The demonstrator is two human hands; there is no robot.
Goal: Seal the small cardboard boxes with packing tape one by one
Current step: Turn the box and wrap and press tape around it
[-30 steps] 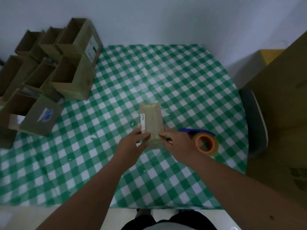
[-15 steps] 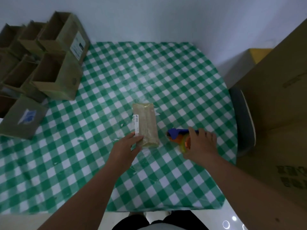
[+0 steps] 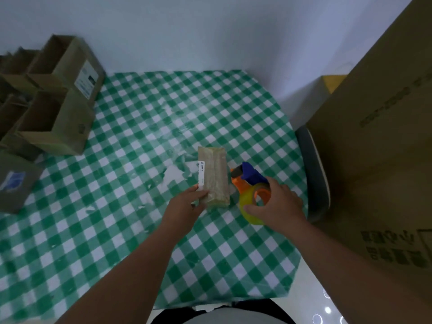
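Observation:
A small closed cardboard box (image 3: 214, 174) with a white label on its left side lies on the green checked tablecloth (image 3: 145, 127). My left hand (image 3: 187, 204) rests on the box's near left corner, fingers flat against it. Right of the box, my right hand (image 3: 277, 204) grips the tape dispenser (image 3: 251, 183), which has a yellowish tape roll, an orange core and a blue head. The dispenser is tilted and close to the box's right side.
Several open small cardboard boxes (image 3: 53, 118) are stacked at the table's left edge, and one grey-topped box (image 3: 14, 181) lies nearer. A large cardboard carton (image 3: 378, 160) stands at the right beside a dark chair edge (image 3: 313, 174). The wall is behind.
My right hand left the box, reached the tape dispenser and has taken hold of it, lifting it toward the box. My left hand stayed on the box's near end.

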